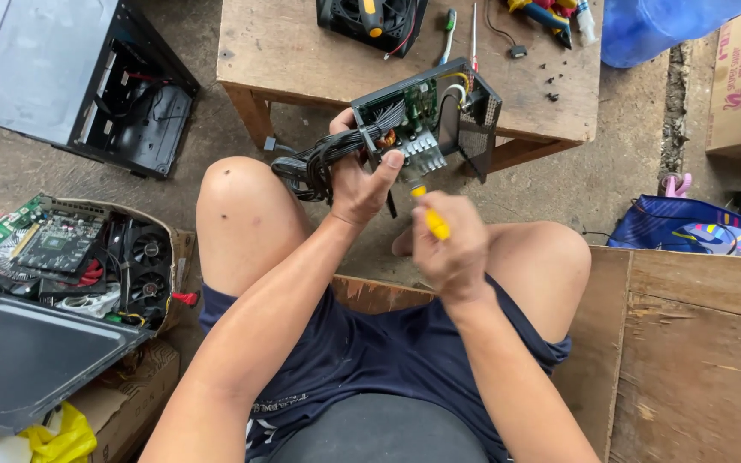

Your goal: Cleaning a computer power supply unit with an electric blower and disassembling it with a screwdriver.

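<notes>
My left hand grips an opened black power supply box by its edge, together with its bundle of black cables. The box is tilted over my knees, showing a green circuit board, a heat sink and a mesh side. My right hand is shut on a yellow-handled screwdriver, whose tip points up at the underside of the box near the heat sink.
A low wooden table ahead holds a black fan unit, a toothbrush, a thin tool and small screws. A black computer case lies left. A box of circuit boards and fans sits beside my left knee. Wooden boards are on my right.
</notes>
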